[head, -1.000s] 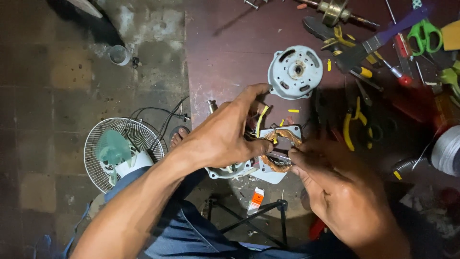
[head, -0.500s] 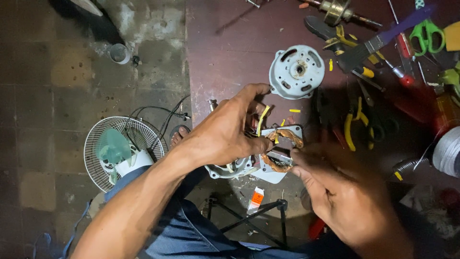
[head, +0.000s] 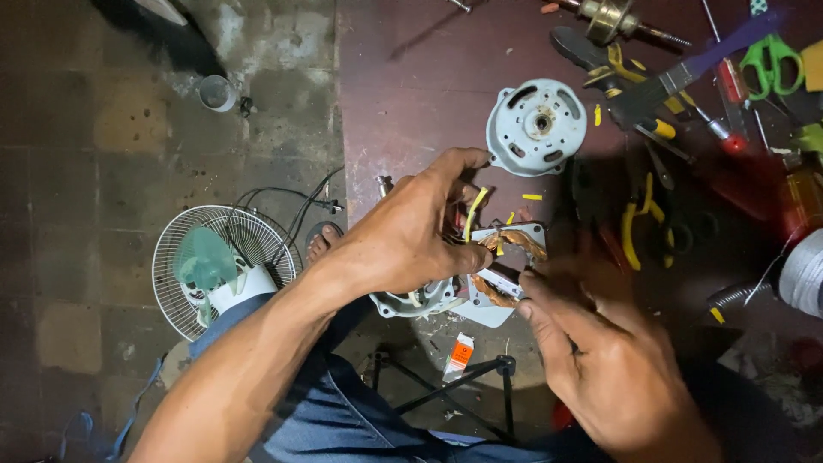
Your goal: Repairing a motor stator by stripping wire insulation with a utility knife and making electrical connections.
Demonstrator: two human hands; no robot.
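Single view only, taken from a head-worn camera; no second view is available for overlap. The scene is looked down on steeply, almost straight from above. The two hands are seen close, just below centre: left hand (head: pixel 403 240) entering from 7 o'clock, right hand (head: pixel 600 360) from 5 o'clock. The dark red worktop (head: pixel 411 94) is framed from 12 to 3 o'clock; the tiled floor (head: pixel 86 129) fills 9 o'clock.

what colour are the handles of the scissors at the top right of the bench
Bright green. The scissors lie among the tools at the bench's far right corner, clearest in the head view.
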